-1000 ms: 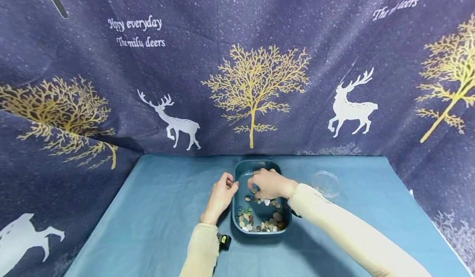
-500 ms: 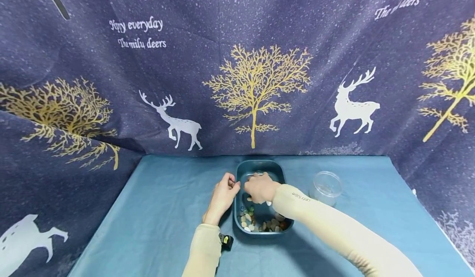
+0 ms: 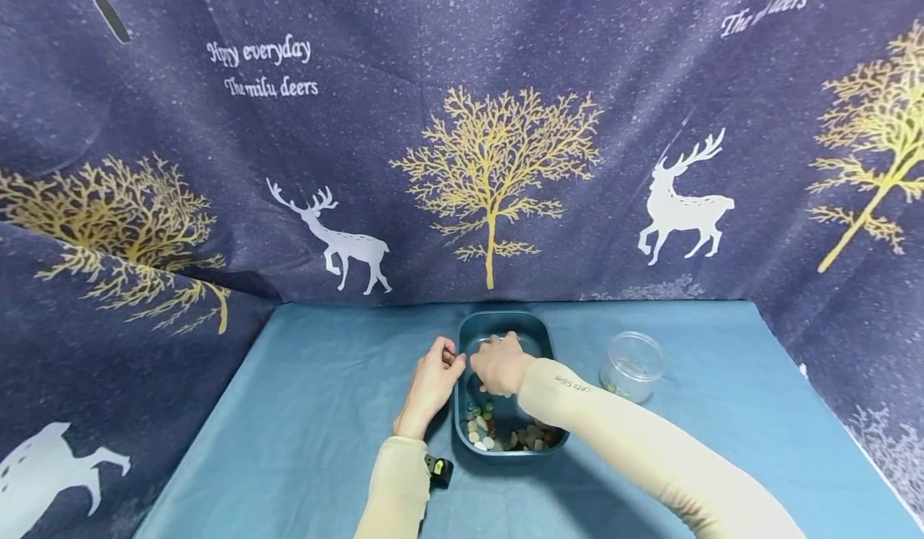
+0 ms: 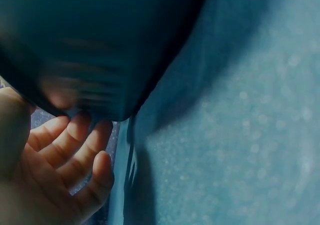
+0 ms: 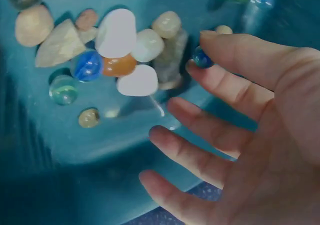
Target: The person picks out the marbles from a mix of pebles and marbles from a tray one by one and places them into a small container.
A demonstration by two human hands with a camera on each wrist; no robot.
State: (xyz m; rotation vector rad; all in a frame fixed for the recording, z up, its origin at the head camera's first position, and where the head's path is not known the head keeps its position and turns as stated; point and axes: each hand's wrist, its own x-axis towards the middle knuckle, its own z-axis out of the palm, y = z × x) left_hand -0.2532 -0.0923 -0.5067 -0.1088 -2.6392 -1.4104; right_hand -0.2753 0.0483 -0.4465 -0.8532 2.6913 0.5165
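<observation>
My right hand [image 3: 500, 365] pinches a small glass marble [image 5: 201, 58] between thumb and index finger, the other three fingers fanned apart; the marble is round and glossy, deep blue with a teal glint; it is inside a teal tray [image 3: 505, 321] with rounded corners, near a grey stone [image 5: 171, 60], though I cannot tell whether it touches the floor; beyond lie white stones [image 5: 116, 33], an orange stone [image 5: 119, 65], a swirled blue marble [image 5: 89, 66] and a clear green marble [image 5: 63, 90]; my left hand [image 3: 433, 378] is relaxed, fingers gently bent, at the tray's left wall; to the tray's right, a clear round tub [image 3: 635, 358] stands on a blue cloth [image 3: 325, 403], something green near its base
</observation>
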